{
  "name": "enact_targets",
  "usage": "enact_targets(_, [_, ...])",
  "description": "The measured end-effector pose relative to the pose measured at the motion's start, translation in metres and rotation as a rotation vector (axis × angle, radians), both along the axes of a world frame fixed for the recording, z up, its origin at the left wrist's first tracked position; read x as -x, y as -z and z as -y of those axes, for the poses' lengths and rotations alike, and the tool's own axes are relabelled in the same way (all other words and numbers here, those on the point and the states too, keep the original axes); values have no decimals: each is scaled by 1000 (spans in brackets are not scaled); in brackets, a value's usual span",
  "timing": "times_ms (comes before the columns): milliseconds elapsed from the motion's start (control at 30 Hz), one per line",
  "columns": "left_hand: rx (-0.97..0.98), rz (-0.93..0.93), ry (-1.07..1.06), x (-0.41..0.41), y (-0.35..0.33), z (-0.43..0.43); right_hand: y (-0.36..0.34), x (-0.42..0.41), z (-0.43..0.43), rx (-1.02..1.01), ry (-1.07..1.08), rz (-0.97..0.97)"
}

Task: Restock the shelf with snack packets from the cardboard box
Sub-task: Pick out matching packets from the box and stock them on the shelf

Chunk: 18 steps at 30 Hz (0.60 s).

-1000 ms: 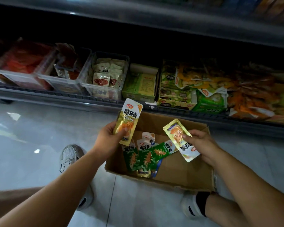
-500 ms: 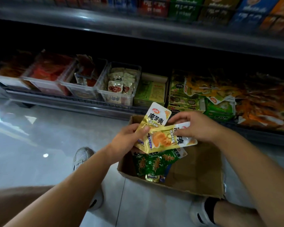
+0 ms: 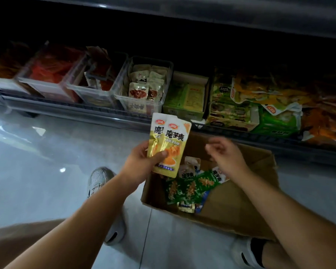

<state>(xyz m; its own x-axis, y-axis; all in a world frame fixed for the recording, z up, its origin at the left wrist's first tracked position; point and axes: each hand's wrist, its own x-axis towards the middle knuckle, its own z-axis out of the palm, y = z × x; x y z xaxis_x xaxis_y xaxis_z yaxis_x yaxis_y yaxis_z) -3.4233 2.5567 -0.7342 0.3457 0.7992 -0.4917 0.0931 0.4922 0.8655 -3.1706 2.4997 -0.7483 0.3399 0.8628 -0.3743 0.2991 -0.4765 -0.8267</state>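
Observation:
My left hand point(image 3: 139, 164) grips two yellow snack packets point(image 3: 171, 140) stacked upright, thumb across their fronts, above the left edge of the cardboard box point(image 3: 239, 208). My right hand point(image 3: 225, 154) hovers over the box with loosely curled fingers and holds nothing. Inside the box lie several green packets point(image 3: 190, 189) and a few white and yellow ones. The low shelf point(image 3: 105, 111) runs behind the box.
Clear plastic bins point(image 3: 144, 88) of packets, green display cartons point(image 3: 188, 96) and piled orange and green bags point(image 3: 275, 105) fill the shelf. An upper shelf edge point(image 3: 221, 14) overhangs. My shoes point(image 3: 99, 179) stand on the shiny grey floor on each side of the box.
My right hand passed its yellow packet to the left hand, let go and drew back to the right. The left hand now holds both packets, raised upright.

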Motion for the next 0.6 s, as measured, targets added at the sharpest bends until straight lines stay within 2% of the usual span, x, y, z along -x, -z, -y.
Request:
enact_targets(67, [-17,-29,-81,5,9,-4,38,-8,17,148,-316,216])
enact_targets(300, [-55,-110,-152,3,22,-8,138,-5,49,337,-970,493])
enact_targets(433, [-52,-122,-176,-1,22,-9,161,-8,56,310,-1077,583])
enact_targets(600, [-85,-133,-171,-8,20,-12,170,-31,69,269,-1009,743])
